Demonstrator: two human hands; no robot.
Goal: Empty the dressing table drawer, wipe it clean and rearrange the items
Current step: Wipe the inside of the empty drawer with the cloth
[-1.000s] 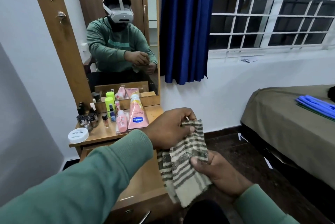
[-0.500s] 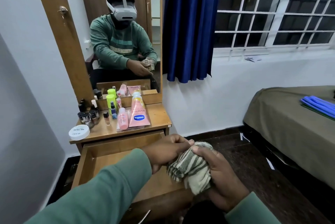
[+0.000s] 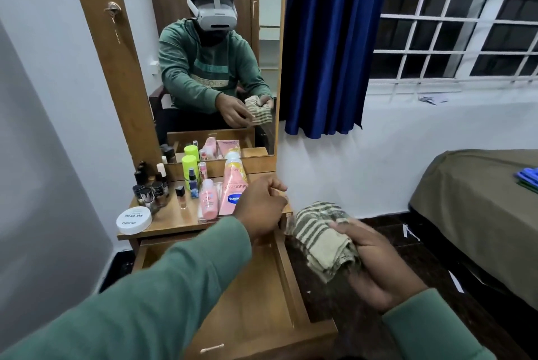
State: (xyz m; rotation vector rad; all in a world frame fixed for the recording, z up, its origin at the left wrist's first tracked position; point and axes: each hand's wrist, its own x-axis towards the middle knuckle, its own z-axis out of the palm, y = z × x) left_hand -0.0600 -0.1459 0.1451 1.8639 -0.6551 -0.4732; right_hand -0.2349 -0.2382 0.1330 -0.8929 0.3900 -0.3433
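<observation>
The wooden drawer [image 3: 262, 301] of the dressing table is pulled out and its inside looks bare. My right hand [image 3: 375, 266] holds a folded striped cloth [image 3: 320, 234] just right of the drawer. My left hand [image 3: 259, 208] hovers above the drawer's back right corner, fingers loosely curled with nothing in them, apart from the cloth. On the tabletop [image 3: 171, 218] stand a pink lotion tube [image 3: 234, 188], a small pink bottle [image 3: 208, 199], a green can [image 3: 189, 167], several small dark bottles [image 3: 151, 188] and a white round tub [image 3: 134, 220].
A tall mirror [image 3: 209, 48] behind the tabletop reflects me seated. A blue curtain [image 3: 329, 39] and barred window [image 3: 460, 16] are at the right. A bed [image 3: 477, 208] with olive cover stands at far right. Dark floor [image 3: 387, 243] lies between.
My left hand has let go of the cloth and moved up and left. The cloth, bunched into a fold, stays in my right hand, now to the right of the drawer.
</observation>
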